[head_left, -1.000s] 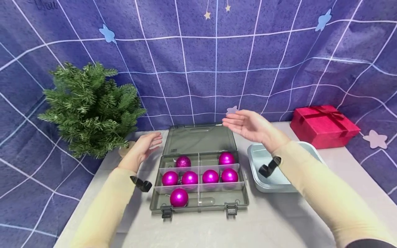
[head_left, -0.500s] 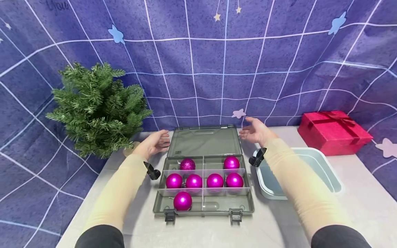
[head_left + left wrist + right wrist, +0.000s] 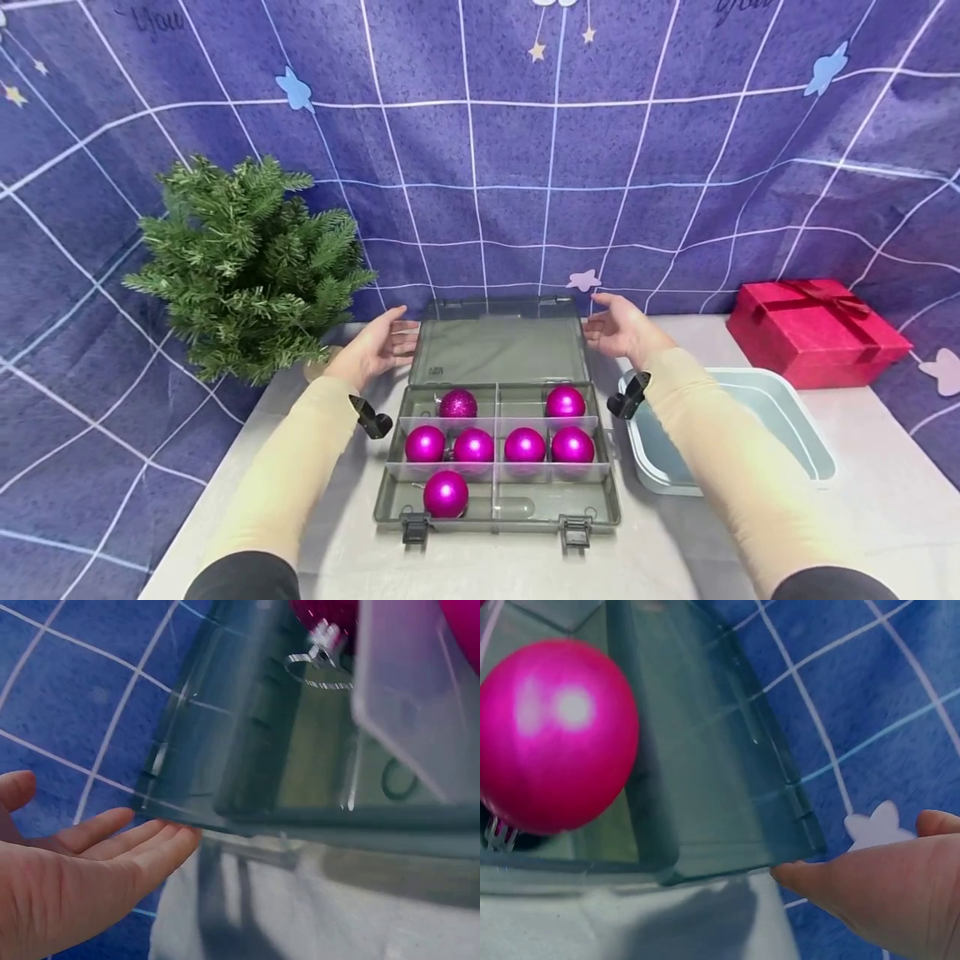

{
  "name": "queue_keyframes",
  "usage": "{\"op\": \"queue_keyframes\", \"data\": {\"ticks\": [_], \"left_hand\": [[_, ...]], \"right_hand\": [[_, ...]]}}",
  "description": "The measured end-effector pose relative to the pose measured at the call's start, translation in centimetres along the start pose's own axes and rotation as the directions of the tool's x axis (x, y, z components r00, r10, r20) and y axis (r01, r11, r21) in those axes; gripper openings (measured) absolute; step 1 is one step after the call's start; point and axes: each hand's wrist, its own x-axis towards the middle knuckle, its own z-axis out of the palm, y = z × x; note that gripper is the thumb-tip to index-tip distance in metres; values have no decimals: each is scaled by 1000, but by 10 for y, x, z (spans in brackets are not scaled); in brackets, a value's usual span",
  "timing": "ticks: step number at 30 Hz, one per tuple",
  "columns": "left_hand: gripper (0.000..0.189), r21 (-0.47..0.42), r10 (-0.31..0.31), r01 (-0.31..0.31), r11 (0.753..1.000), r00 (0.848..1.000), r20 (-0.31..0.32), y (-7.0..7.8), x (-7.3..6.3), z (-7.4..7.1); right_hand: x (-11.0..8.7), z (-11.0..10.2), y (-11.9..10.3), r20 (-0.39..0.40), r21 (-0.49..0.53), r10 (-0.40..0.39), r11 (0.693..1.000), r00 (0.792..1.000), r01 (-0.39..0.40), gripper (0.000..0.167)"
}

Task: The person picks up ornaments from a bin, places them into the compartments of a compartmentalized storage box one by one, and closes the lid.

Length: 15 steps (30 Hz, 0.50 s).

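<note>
A grey see-through compartment case (image 3: 555, 497) lies with its lid (image 3: 506, 346) folded back toward the curtain. Several magenta Christmas baubles (image 3: 446, 494) sit in its sections; a glittery bauble (image 3: 457, 404) is in the back left one. My left hand (image 3: 378, 346) is at the lid's left edge, its straight fingertips (image 3: 176, 838) touching the lid's edge in the left wrist view. Opposite it, my right hand (image 3: 626, 333) is at the lid's right edge, thumb raised and fingers partly hidden. In the right wrist view a fingertip (image 3: 784, 874) meets the lid's corner.
A small artificial fir tree (image 3: 255, 267) stands at the left, close to my left hand. Under my right forearm is a pale blue tray (image 3: 821, 467). A red gift box (image 3: 817, 333) sits behind it, and a blue patterned curtain (image 3: 510, 150) closes off the back.
My right hand has come down and my left hand has moved inward, so both reach the lid's sides. The lid's far edge is slightly raised now. The baubles have stayed in their sections.
</note>
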Motion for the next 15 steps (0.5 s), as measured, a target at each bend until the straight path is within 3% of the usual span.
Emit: {"op": "queue_keyframes", "data": {"ticks": [5,10,15], "left_hand": [[71,-16,71,-71,997,997,-21,6,-13,7],[67,4,148,-148,989,986,-79,8,-32,17],[66,65,245,-240,969,964,-99,10,-58,27]], "right_hand": [[-18,8,-1,0,-36,-91,995,996,91,71],[-42,11,-3,82,-86,-158,983,984,165,67],[-68,16,-5,170,-124,-207,965,963,229,66]]}}
